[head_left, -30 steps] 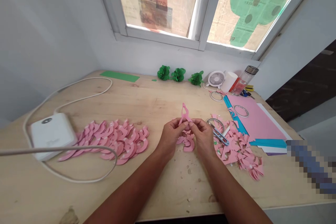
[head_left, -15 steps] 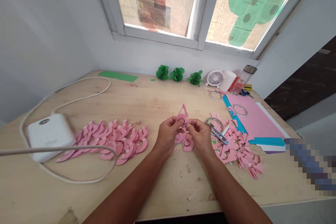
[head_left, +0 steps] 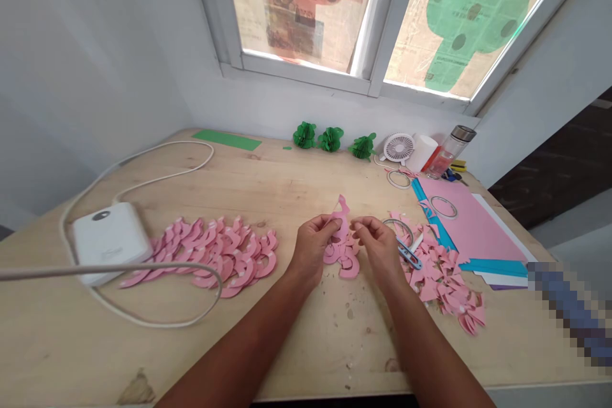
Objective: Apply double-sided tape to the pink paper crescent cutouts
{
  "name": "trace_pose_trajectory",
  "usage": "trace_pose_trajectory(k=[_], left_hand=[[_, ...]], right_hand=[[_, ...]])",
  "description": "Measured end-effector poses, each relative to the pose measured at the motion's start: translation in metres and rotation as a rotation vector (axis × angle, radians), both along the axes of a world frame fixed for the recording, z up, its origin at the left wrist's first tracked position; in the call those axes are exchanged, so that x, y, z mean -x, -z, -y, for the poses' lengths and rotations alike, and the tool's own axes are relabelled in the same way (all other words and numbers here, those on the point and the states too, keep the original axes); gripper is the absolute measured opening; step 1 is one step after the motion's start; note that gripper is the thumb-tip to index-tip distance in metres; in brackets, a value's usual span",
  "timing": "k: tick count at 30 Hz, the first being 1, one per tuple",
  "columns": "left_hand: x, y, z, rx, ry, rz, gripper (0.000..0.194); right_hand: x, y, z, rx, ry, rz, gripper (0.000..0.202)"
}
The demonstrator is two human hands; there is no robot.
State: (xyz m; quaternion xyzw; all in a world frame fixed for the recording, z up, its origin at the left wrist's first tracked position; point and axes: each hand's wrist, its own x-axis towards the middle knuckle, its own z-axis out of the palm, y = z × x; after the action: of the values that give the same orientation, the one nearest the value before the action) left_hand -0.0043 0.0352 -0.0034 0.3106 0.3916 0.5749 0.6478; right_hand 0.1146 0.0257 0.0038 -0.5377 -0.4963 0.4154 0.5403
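Observation:
My left hand (head_left: 312,247) pinches a curvy pink paper cutout (head_left: 342,207) between thumb and fingers, its tip pointing up. Just to the right, apart from the cutout, is my right hand (head_left: 381,248). Its thumb and fingertips are pressed together; whatever they hold, if anything, is too small to make out. Below the hands several curved pink paper pieces (head_left: 350,266) lie on the wooden table (head_left: 306,344). A light blue craft knife (head_left: 409,254) rests by my right hand, partly over a tape roll (head_left: 398,223).
Overlapping curved pink pieces (head_left: 234,258) lie on the left, beside a white power bank (head_left: 111,236) with a looping cable. Pink scraps (head_left: 447,287) spread on the right. Coloured sheets (head_left: 473,217), a small fan (head_left: 398,148), a glass bottle (head_left: 449,153) and green paper balls (head_left: 329,139) stand farther back.
My right hand has moved off the pink cutout to the right, while my left hand keeps hold of it. The whole view has shifted slightly.

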Motion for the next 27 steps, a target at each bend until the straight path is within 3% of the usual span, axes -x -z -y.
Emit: trace_pose_trajectory(k=[3,8,16,20,27], left_hand=[[0.001,0.001,-0.001,0.025,-0.001,-0.014,0.020],[0.001,0.000,0.001,0.025,0.035,-0.020,0.021],[0.002,-0.004,0.001,0.036,0.022,-0.010,0.020],[0.003,-0.002,0.001,0.022,0.049,-0.022,0.019],[0.002,-0.003,0.000,0.046,0.031,-0.004,0.019]], right_hand=[[-0.018,-0.012,-0.001,-0.028,0.090,0.100,0.019],[-0.057,-0.023,-0.007,-0.013,0.078,0.433,0.021],[-0.095,0.010,-0.017,-0.047,0.174,1.117,0.022],[-0.097,0.021,-0.018,-0.069,0.122,1.207,0.021],[-0.098,0.026,-0.022,-0.079,0.066,1.245,0.023]])
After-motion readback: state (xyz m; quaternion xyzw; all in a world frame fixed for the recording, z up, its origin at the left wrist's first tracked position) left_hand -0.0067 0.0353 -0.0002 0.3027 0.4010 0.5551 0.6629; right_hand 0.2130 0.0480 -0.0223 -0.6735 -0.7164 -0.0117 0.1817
